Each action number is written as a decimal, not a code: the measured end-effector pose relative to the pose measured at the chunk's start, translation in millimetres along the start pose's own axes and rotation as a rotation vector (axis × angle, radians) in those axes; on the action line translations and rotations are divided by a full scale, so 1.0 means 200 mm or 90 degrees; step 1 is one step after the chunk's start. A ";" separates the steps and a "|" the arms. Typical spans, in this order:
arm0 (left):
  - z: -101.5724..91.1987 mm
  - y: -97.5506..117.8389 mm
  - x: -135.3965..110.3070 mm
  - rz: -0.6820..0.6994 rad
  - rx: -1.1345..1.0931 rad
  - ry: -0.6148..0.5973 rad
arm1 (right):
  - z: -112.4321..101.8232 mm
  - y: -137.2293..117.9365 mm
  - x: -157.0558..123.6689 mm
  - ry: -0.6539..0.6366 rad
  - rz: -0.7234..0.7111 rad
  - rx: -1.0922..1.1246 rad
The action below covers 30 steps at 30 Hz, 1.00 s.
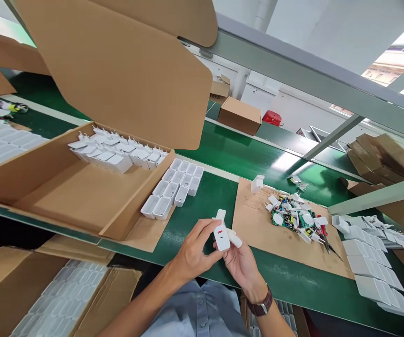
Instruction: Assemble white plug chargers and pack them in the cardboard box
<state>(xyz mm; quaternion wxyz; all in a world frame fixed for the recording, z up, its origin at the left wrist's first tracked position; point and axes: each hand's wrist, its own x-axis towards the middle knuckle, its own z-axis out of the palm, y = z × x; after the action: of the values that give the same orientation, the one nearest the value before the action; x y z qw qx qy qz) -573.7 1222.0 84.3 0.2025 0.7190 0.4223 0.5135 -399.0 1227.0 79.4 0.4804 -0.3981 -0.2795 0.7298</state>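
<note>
White charger (222, 237), red port uppermost, is pinched by the left hand (193, 250) from the side and cradled on the right hand (241, 264). A second white piece beneath is half hidden by the right fingers. Both wrists are bent inward above the near edge of the green bench (202, 201).

White charger (222, 236) with a red rectangular patch on its face; glossy green bench top (244, 154); plain brown cardboard box (64, 196) and cardboard sheet (258, 234); uniformly white housings (173, 187); green circuit boards (295, 219) mixed with white parts; dark brown watch strap (260, 306); pale blue shirt (194, 313); red container (272, 118) at the rear.
</note>
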 end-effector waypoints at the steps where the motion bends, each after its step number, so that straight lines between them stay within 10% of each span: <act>1: -0.01 -0.01 0.00 -0.007 -0.012 -0.013 | -0.01 0.00 0.00 -0.006 -0.047 -0.075; 11: -0.17 -0.14 0.05 -0.251 -0.141 -0.080 | -0.10 0.01 0.01 -0.057 -0.601 -0.823; 19: -0.17 -0.07 0.13 -0.057 -0.062 -0.183 | -0.11 0.04 0.01 -0.029 -0.633 -0.885; 30: 0.06 -0.07 0.08 -0.049 0.178 0.076 | -0.11 0.09 0.00 0.036 -0.518 -0.799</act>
<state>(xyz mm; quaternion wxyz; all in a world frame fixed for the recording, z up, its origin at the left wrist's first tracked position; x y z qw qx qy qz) -566.5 1245.2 79.2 0.0943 0.6915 0.5286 0.4833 -388.7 1220.9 53.4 0.4020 -0.4810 -0.7563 0.1873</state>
